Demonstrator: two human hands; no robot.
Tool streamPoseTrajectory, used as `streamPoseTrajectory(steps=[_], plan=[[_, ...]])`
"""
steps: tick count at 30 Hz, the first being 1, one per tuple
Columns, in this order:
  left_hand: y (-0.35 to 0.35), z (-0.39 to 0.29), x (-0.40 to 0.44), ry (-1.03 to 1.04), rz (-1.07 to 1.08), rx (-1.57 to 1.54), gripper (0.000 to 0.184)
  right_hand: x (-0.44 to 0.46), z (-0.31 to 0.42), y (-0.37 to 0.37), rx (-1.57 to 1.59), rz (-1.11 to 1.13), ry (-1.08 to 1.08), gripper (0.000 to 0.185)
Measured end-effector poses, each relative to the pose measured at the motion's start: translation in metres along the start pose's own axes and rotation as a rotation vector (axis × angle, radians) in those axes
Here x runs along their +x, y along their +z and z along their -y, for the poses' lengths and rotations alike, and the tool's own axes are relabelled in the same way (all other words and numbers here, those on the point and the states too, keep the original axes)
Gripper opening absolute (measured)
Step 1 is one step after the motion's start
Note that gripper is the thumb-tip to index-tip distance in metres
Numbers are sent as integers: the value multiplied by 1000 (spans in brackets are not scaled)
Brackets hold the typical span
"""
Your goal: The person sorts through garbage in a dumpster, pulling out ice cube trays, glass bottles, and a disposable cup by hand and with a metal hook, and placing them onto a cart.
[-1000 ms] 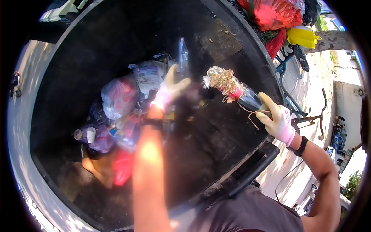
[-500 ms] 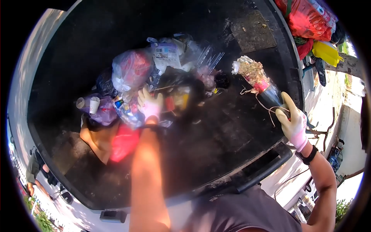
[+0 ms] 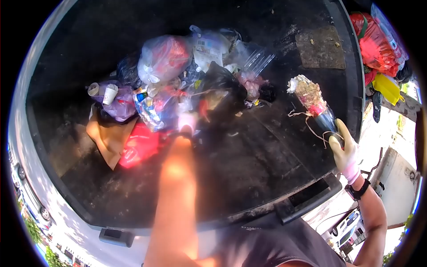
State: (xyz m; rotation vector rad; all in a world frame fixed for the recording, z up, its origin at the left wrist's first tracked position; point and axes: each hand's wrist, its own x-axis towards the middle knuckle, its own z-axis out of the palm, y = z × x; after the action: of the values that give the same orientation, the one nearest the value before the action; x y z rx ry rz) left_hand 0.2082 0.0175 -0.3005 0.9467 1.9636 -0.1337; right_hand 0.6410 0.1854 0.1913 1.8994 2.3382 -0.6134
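My right hand [image 3: 345, 149], in a white and pink glove, is closed around the dark end of a long bundle [image 3: 315, 101]. This bundle has a red band, a crumbly tan end and a loose string; I cannot make out its kind. Deep in the black bin [image 3: 249, 178], my gloved left hand [image 3: 187, 116] reaches to the trash pile, its fingers smeared by motion. Close to it lie a clear bag with colourful wrappers [image 3: 149, 111], a black plastic bag [image 3: 220, 82] and a red bag [image 3: 141, 146]. Behind these sits a clear bag with red contents [image 3: 163, 58].
A purple bag [image 3: 121, 104] with a paper cup [image 3: 110, 94] and brown paper [image 3: 109, 135] lie at the pile's left. Clear plastic [image 3: 258, 62] lies at its right. Outside the bin, red bags [image 3: 378, 49] and a yellow bag [image 3: 387, 89] hang at upper right.
The view has shifted, so the pile sits slightly higher. My left hand's spread fingers have become blurred at the pile. My right hand keeps hold of the bundle.
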Motion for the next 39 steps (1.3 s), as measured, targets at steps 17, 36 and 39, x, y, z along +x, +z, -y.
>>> streamPoseTrajectory(steps=[17,36,39], plan=[[-68,-116,-107,-82,175,-1613,20,127,87,92,36,559,-65,52],[-41,-234,-94,122,124,-1513,41,169,74,302,-848,510,-716,25],[-33,-243,-98,-3,23,-1694,43,158,80,280,-501,453,-592,30]])
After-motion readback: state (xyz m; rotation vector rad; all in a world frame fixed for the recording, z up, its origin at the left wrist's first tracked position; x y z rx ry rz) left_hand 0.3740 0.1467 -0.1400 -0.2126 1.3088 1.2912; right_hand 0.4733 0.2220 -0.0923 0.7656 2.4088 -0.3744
